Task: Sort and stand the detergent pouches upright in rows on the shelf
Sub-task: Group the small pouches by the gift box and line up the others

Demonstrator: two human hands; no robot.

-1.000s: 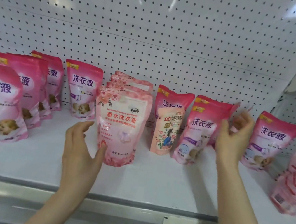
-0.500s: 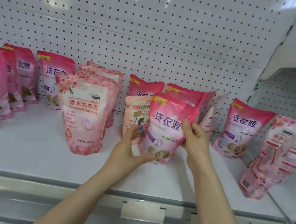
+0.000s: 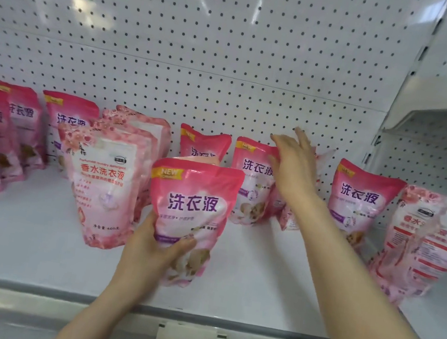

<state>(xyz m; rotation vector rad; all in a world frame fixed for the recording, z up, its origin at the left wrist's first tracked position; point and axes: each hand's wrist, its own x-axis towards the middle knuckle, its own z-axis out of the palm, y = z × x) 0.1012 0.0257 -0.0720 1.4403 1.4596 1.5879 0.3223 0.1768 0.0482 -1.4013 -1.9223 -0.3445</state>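
The sorting looks roughly half done. Nearest, the left hand [image 3: 156, 246] grips the lower part of a pink pouch [image 3: 194, 208], thumb across its front, holding it upright over the front of the shelf [image 3: 13, 247], not yet in a row. Beside it, floral pouches [image 3: 99, 187] stand in file. Further back, the right hand [image 3: 295, 169], fingers spread and holding nothing, reaches over the back pouches [image 3: 253, 180]. At far right, a leaning pouch [image 3: 421, 244] awaits sorting.
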